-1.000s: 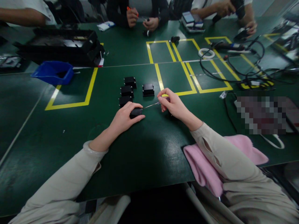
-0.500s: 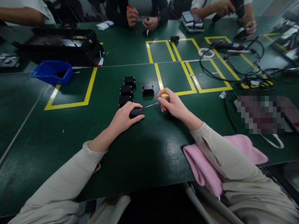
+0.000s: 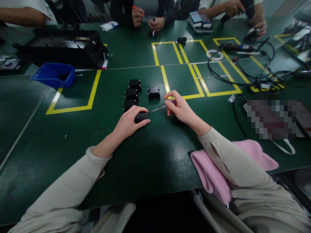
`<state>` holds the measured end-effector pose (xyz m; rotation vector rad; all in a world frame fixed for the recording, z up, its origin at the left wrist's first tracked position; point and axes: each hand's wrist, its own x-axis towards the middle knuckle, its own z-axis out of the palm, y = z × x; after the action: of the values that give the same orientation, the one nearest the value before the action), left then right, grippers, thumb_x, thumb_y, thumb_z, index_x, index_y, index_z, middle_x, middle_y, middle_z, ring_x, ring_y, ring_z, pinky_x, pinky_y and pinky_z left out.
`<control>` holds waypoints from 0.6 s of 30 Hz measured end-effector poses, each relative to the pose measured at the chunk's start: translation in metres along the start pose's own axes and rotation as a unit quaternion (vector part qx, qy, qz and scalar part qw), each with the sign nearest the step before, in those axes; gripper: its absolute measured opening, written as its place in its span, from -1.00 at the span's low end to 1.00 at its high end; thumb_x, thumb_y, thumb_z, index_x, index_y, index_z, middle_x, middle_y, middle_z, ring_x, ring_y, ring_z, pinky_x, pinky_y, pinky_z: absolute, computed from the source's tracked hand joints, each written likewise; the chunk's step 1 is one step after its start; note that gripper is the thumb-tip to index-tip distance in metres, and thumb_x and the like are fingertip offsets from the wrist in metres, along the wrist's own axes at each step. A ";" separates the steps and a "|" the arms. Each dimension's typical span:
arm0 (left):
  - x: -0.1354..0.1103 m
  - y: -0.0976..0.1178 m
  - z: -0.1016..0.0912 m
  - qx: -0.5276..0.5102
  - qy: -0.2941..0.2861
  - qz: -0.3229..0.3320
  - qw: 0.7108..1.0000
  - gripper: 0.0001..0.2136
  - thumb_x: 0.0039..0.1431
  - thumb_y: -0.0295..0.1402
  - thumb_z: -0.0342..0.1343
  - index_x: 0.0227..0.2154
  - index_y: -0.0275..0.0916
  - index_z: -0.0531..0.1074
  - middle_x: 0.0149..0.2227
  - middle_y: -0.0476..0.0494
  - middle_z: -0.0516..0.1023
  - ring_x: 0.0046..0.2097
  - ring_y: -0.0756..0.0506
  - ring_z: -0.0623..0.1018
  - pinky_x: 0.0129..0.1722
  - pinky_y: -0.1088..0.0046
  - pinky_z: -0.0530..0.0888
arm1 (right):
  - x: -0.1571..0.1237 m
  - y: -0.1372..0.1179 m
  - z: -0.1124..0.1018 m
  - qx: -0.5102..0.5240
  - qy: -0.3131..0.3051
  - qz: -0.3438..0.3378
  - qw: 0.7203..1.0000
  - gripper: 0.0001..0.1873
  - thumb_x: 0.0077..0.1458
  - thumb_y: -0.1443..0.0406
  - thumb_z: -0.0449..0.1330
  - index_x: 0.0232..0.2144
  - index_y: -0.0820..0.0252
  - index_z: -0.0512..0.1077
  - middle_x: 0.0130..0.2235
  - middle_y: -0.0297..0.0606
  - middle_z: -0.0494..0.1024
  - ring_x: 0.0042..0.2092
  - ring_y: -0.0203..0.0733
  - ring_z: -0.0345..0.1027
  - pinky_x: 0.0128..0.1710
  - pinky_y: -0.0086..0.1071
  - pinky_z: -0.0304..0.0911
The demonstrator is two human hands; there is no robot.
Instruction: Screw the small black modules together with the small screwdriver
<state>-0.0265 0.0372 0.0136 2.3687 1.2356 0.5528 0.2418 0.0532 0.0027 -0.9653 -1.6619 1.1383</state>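
Note:
My left hand (image 3: 130,120) is closed around a small black box (image 3: 141,117) on the green table, thumb in front and fingers behind. My right hand (image 3: 177,107) grips the handle of a screwdriver (image 3: 159,109); its thin metal shaft slants left and its tip meets the right end of that box. Three similar black boxes, the middle one (image 3: 131,94) among them, stand in a column just beyond my left hand. Another black box (image 3: 154,93) sits apart to their right. Something dark shows under my right hand, mostly hidden.
A blue scoop-shaped bin (image 3: 55,75) and stacked black trays (image 3: 60,48) stand at the left. On the right lie tangled black cables (image 3: 243,69) and a white ring (image 3: 214,55). A pink cloth (image 3: 211,171) is under my right forearm. Co-workers' hands (image 3: 157,24) are across the table.
My right hand and the screwdriver handle have turned very slightly. The left hand and the black box it holds stay in place.

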 end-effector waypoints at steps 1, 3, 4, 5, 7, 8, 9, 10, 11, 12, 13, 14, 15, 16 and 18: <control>0.000 0.000 0.000 0.000 0.000 0.000 1.000 -0.66 0.34 -0.12 0.21 0.05 -0.18 0.47 0.02 -0.21 0.55 0.03 -0.28 0.56 0.07 0.13 0.49 | 0.000 0.000 0.000 -0.002 0.004 -0.003 1.000 -0.89 0.39 0.33 0.13 -0.09 0.10 0.24 -0.51 -0.55 0.35 -0.53 -0.34 0.36 -0.45 -0.42 0.23; 0.000 0.001 0.000 -0.001 0.000 0.001 1.000 -0.67 0.34 -0.12 0.21 0.05 -0.18 0.47 0.01 -0.21 0.55 0.03 -0.28 0.56 0.06 0.13 0.49 | -0.001 -0.001 0.000 -0.006 0.010 -0.007 1.000 -0.84 0.35 0.38 0.15 -0.09 0.10 0.25 -0.46 -0.53 0.38 -0.51 -0.35 0.38 -0.44 -0.41 0.24; 0.000 0.001 0.000 -0.002 0.000 0.002 1.000 -0.67 0.34 -0.13 0.21 0.05 -0.18 0.47 0.01 -0.21 0.55 0.03 -0.28 0.56 0.06 0.13 0.49 | -0.001 -0.001 0.000 -0.007 0.012 -0.008 1.000 -0.84 0.34 0.38 0.16 -0.09 0.10 0.25 -0.45 -0.53 0.38 -0.51 -0.36 0.38 -0.45 -0.41 0.24; 0.000 0.000 0.000 -0.003 0.000 0.003 1.000 -0.67 0.34 -0.13 0.21 0.05 -0.18 0.47 0.01 -0.21 0.55 0.03 -0.28 0.56 0.06 0.13 0.49 | 0.000 -0.001 0.000 -0.006 0.012 -0.008 1.000 -0.85 0.34 0.36 0.16 -0.10 0.10 0.25 -0.45 -0.52 0.39 -0.51 -0.36 0.38 -0.45 -0.42 0.23; 0.000 0.000 0.000 -0.005 0.000 0.004 1.000 -0.66 0.34 -0.13 0.21 0.05 -0.19 0.47 0.02 -0.22 0.55 0.03 -0.28 0.56 0.06 0.14 0.49 | 0.000 -0.002 0.000 -0.002 0.009 -0.004 1.000 -0.88 0.37 0.29 0.16 -0.12 0.10 0.25 -0.49 -0.53 0.39 -0.53 -0.35 0.36 -0.47 -0.42 0.22; 0.000 0.000 0.000 -0.005 0.001 0.006 1.000 -0.66 0.34 -0.13 0.21 0.05 -0.20 0.47 0.02 -0.22 0.55 0.03 -0.28 0.56 0.06 0.14 0.49 | 0.000 -0.002 0.000 0.001 0.005 -0.002 1.000 -0.88 0.39 0.25 0.15 -0.13 0.11 0.25 -0.52 -0.54 0.37 -0.54 -0.34 0.34 -0.47 -0.42 0.21; 0.000 0.000 0.000 -0.005 0.003 0.008 1.000 -0.66 0.34 -0.13 0.21 0.05 -0.20 0.47 0.01 -0.22 0.55 0.03 -0.28 0.56 0.05 0.14 0.49 | 0.000 -0.002 0.000 0.003 0.000 0.001 1.000 -0.87 0.41 0.22 0.14 -0.15 0.11 0.25 -0.55 -0.55 0.36 -0.54 -0.34 0.33 -0.48 -0.42 0.21; 0.000 -0.001 0.000 -0.005 0.004 0.010 1.000 -0.66 0.34 -0.13 0.21 0.05 -0.21 0.48 0.01 -0.22 0.55 0.03 -0.28 0.56 0.05 0.15 0.49 | 0.000 -0.003 0.000 0.004 -0.005 0.003 1.000 -0.87 0.42 0.20 0.12 -0.16 0.10 0.25 -0.57 -0.57 0.34 -0.55 -0.34 0.31 -0.48 -0.42 0.20; 0.000 -0.001 0.000 -0.004 0.005 0.011 1.000 -0.66 0.34 -0.12 0.21 0.05 -0.21 0.48 0.00 -0.22 0.55 0.03 -0.28 0.56 0.05 0.15 0.49 | 0.000 -0.003 0.000 0.005 -0.008 0.003 1.000 -0.88 0.42 0.21 0.12 -0.16 0.10 0.25 -0.58 -0.57 0.33 -0.55 -0.34 0.31 -0.47 -0.42 0.20; 0.000 -0.001 0.000 -0.004 0.005 0.010 1.000 -0.66 0.34 -0.12 0.22 0.05 -0.20 0.48 0.00 -0.22 0.55 0.03 -0.28 0.56 0.04 0.16 0.49 | 0.000 -0.003 0.000 0.003 -0.008 0.001 1.000 -0.90 0.41 0.24 0.12 -0.15 0.10 0.25 -0.58 -0.58 0.33 -0.55 -0.34 0.31 -0.46 -0.42 0.20; 0.000 -0.001 0.000 -0.003 0.004 0.009 1.000 -0.66 0.34 -0.12 0.22 0.05 -0.20 0.47 0.01 -0.22 0.55 0.03 -0.27 0.56 0.04 0.16 0.49 | 0.000 -0.003 0.000 0.001 -0.006 0.000 1.000 -0.92 0.40 0.27 0.12 -0.14 0.10 0.25 -0.57 -0.58 0.34 -0.54 -0.34 0.32 -0.45 -0.42 0.21; 0.000 -0.001 0.000 -0.003 0.003 0.007 1.000 -0.66 0.34 -0.12 0.22 0.05 -0.19 0.47 0.01 -0.21 0.55 0.03 -0.27 0.56 0.04 0.16 0.49 | 0.000 -0.004 0.000 -0.001 -0.002 0.000 1.000 -0.91 0.38 0.31 0.13 -0.12 0.10 0.25 -0.55 -0.57 0.36 -0.53 -0.34 0.34 -0.44 -0.41 0.22; 0.000 -0.001 0.000 -0.003 0.001 0.006 1.000 -0.66 0.34 -0.12 0.22 0.05 -0.18 0.47 0.02 -0.21 0.55 0.03 -0.27 0.56 0.05 0.16 0.49 | -0.001 -0.004 0.000 -0.004 0.002 0.001 1.000 -0.88 0.36 0.35 0.13 -0.11 0.10 0.25 -0.52 -0.56 0.38 -0.52 -0.34 0.36 -0.43 -0.41 0.24; 0.000 -0.001 0.000 -0.003 0.001 0.004 1.000 -0.67 0.34 -0.13 0.22 0.05 -0.18 0.47 0.02 -0.21 0.55 0.03 -0.27 0.56 0.05 0.16 0.49 | -0.001 -0.004 -0.001 -0.008 0.005 0.002 1.000 -0.86 0.34 0.37 0.14 -0.10 0.09 0.25 -0.51 -0.55 0.38 -0.51 -0.34 0.37 -0.42 -0.40 0.24; 0.000 0.000 0.000 -0.003 0.001 0.002 1.000 -0.67 0.34 -0.14 0.22 0.05 -0.18 0.47 0.02 -0.20 0.55 0.03 -0.27 0.56 0.06 0.16 0.49 | -0.001 -0.004 -0.001 -0.013 0.005 0.005 1.000 -0.86 0.34 0.36 0.14 -0.10 0.09 0.25 -0.49 -0.55 0.39 -0.51 -0.34 0.38 -0.42 -0.40 0.24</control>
<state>-0.0270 0.0371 0.0134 2.3671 1.2283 0.5589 0.2423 0.0516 0.0064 -0.9958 -1.6704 1.1192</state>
